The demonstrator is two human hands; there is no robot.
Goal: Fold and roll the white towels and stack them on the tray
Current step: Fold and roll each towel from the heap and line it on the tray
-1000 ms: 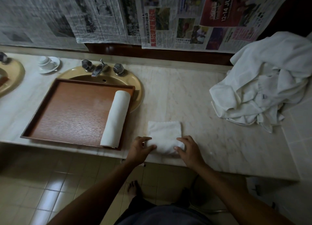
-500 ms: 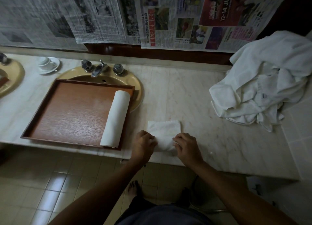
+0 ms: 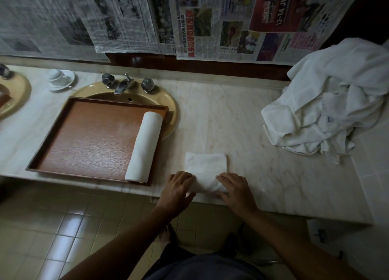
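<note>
Hands work the near end of a folded white towel (image 3: 205,170) at the front edge of the marble tabletop (image 3: 242,122). The left hand (image 3: 179,188) lies on the towel's left end, fingers bent over the rolled part and thumb out along the tabletop edge. The right hand (image 3: 234,188) covers the right end in the same way, fingers curled onto the roll. Between them the near part of the towel is bunched into a low roll, while the far part lies flat and square on the marble.

Just left of the hands a wooden tray (image 3: 88,136) sits over a yellow sink (image 3: 170,109), its near rim at the tabletop edge. One rolled towel (image 3: 145,147) lies inside it against the right wall, running from front to back. Behind the tray stand a chrome tap (image 3: 123,85) and two faceted knobs. A white cup on a saucer (image 3: 60,78) is further left, near a second yellow basin (image 3: 14,94) at the frame edge.

Well to the right, a heap of loose white towels (image 3: 328,103) rests on the tabletop by the corner. Newspaper sheets (image 3: 189,21) hang along the wall behind. Tiled floor (image 3: 63,227) shows below.
</note>
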